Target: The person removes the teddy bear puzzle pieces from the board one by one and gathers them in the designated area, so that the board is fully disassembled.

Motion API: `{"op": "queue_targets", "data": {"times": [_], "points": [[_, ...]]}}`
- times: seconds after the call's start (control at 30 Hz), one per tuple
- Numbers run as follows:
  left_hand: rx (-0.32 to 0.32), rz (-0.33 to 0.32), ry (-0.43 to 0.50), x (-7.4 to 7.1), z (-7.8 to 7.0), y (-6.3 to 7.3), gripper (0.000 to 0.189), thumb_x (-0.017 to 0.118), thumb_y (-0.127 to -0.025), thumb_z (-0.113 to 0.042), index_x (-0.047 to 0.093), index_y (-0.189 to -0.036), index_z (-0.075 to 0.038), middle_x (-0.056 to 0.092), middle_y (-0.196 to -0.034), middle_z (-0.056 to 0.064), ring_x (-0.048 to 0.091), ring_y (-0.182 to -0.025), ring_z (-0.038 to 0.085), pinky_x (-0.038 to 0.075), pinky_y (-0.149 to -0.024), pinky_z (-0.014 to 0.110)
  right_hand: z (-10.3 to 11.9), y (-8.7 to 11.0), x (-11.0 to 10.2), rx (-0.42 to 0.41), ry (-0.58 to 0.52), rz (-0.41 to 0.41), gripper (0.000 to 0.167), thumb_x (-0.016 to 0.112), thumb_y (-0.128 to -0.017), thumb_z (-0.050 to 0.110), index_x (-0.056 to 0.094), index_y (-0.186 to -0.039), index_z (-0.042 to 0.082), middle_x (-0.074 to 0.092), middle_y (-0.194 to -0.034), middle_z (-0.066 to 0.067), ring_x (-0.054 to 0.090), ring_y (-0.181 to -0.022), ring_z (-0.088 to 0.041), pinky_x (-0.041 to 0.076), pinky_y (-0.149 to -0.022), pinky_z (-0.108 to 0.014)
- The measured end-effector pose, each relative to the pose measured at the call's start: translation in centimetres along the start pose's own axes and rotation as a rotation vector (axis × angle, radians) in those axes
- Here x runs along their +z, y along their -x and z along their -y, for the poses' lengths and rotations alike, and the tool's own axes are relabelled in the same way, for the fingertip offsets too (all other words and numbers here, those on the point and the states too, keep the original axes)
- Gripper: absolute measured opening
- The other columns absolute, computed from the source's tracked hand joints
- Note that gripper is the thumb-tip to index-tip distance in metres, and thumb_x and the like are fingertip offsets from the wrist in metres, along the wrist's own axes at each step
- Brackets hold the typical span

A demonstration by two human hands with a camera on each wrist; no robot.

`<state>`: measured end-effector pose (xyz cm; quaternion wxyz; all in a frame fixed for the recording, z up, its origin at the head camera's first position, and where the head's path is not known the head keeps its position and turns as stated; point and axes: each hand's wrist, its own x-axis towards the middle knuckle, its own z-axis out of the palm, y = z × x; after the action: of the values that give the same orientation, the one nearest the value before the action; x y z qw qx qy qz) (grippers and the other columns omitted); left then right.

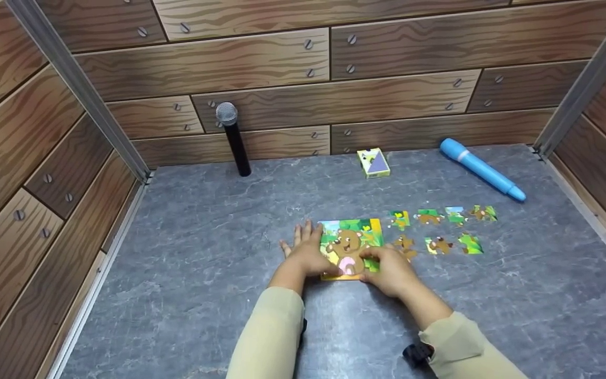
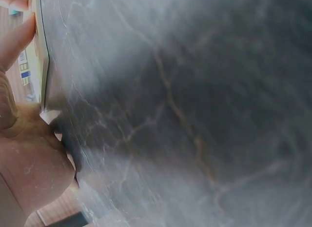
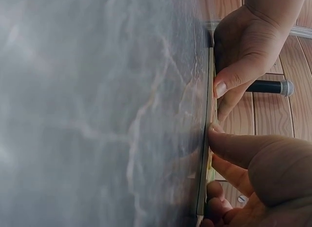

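A bear jigsaw puzzle (image 1: 349,242) in a thin flat board lies on the grey table, with a brown bear on green and a yellow-orange border. My left hand (image 1: 308,255) rests along its left side, fingers stretched out and thumb on the lower part of the picture. At the lower right, my right hand (image 1: 393,271) pinches a puzzle piece (image 1: 372,265) between thumb and bent forefinger, down at the board's surface. In the right wrist view the right thumb (image 3: 234,146) presses at the near edge of the board, with the left thumb (image 3: 236,78) beyond it.
Several loose puzzle pieces (image 1: 438,245) lie in two rows right of the board. Farther back are a small card box (image 1: 374,163) and a blue marker-shaped tube (image 1: 482,168). A black microphone (image 1: 236,142) stands upright by the wood-patterned back wall (image 1: 261,58).
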<state>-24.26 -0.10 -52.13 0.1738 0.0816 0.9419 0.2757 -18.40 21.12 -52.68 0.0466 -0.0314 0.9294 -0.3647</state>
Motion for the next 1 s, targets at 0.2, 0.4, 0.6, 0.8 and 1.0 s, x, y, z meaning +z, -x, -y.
{"op": "queue_targets", "data": {"times": [0.2,0.4,0.6,0.8,1.0], "points": [[0.005,0.003,-0.008,-0.1,-0.1,0.12,0.126,0.095,-0.072,-0.045,0.022,-0.171,-0.018,0.003,-0.178,0.012,-0.007,-0.163,0.035,-0.01,-0.121,0.073,0.06,0.1,0.13,-0.011,0.001,-0.028,0.047,0.09,-0.082,0.012,0.075,-0.126,0.004,0.066,-0.122,-0.016,0.06,-0.118,-0.04,0.046,-0.105,-0.057],[-0.004,0.002,-0.006,-0.1,-0.14,0.2,0.126,0.095,-0.072,-0.047,0.023,-0.171,-0.018,0.003,-0.178,0.012,-0.007,-0.163,0.035,-0.011,-0.121,0.072,0.14,0.14,0.23,0.001,0.002,-0.039,0.048,0.091,-0.081,0.012,0.076,-0.126,0.005,0.065,-0.121,-0.015,0.06,-0.117,-0.04,0.046,-0.104,-0.057],[-0.013,0.003,-0.01,-0.01,-0.06,0.11,0.127,0.095,-0.072,-0.048,0.023,-0.171,-0.018,0.003,-0.178,0.011,-0.007,-0.163,0.034,-0.011,-0.121,0.071,0.33,0.17,0.28,0.011,-0.014,-0.048,0.048,0.091,-0.08,0.011,0.076,-0.125,0.006,0.065,-0.119,-0.014,0.061,-0.115,-0.038,0.047,-0.104,-0.056],[-0.008,0.001,-0.004,-0.06,-0.08,0.09,0.127,0.095,-0.072,-0.047,0.022,-0.171,-0.018,0.003,-0.178,0.011,-0.007,-0.163,0.035,-0.012,-0.121,0.071,0.3,0.13,0.34,0.011,-0.03,-0.057,0.047,0.09,-0.08,0.009,0.076,-0.124,0.005,0.065,-0.117,-0.014,0.06,-0.114,-0.038,0.047,-0.103,-0.056],[-0.011,0.005,-0.003,-0.02,-0.05,0.01,0.126,0.096,-0.072,-0.047,0.023,-0.171,-0.017,0.002,-0.178,0.011,-0.008,-0.163,0.035,-0.012,-0.12,0.072,0.19,0.13,0.38,-0.008,-0.016,-0.066,0.047,0.091,-0.079,0.009,0.076,-0.123,0.004,0.067,-0.117,-0.015,0.062,-0.114,-0.038,0.048,-0.103,-0.056]]}}
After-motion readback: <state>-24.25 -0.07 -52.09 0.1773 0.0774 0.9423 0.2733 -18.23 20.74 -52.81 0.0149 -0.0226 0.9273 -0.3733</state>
